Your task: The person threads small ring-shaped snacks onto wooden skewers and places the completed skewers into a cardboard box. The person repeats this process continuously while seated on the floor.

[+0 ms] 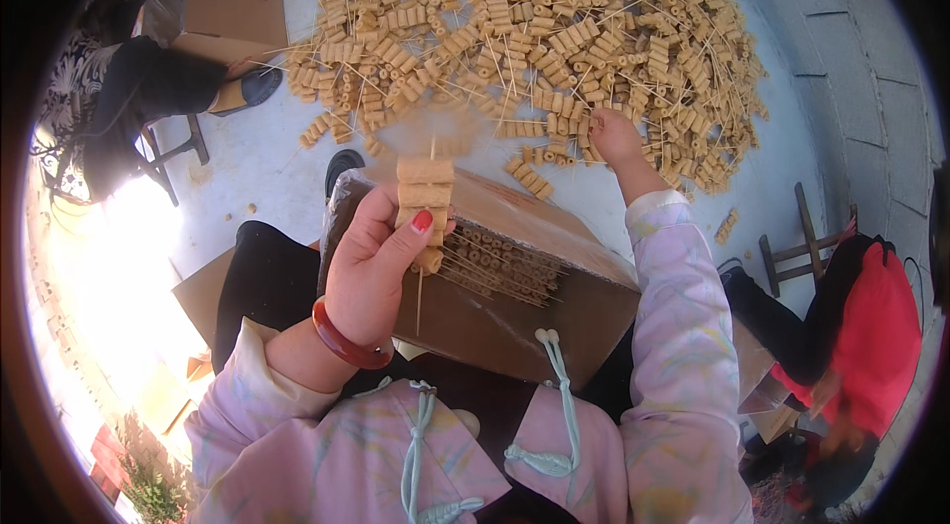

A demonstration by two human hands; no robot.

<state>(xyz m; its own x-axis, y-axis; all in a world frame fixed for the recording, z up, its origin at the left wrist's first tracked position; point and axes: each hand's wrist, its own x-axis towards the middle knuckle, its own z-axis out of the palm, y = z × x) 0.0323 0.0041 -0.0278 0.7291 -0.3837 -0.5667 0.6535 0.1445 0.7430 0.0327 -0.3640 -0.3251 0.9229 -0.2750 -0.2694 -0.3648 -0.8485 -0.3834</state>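
The left hand [368, 262] is gripping a skewer of tan rolls [426, 184] between thumb and fingers, over a cardboard box [529, 326] holding more skewers [500, 262]; the right hand [616, 138] is hanging at the skewer heap [539, 29] beyond, its grip unclear.

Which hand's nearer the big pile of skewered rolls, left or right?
Right. The right hand is at the near edge of the pile; the left hand is farther back, holding skewered rolls.
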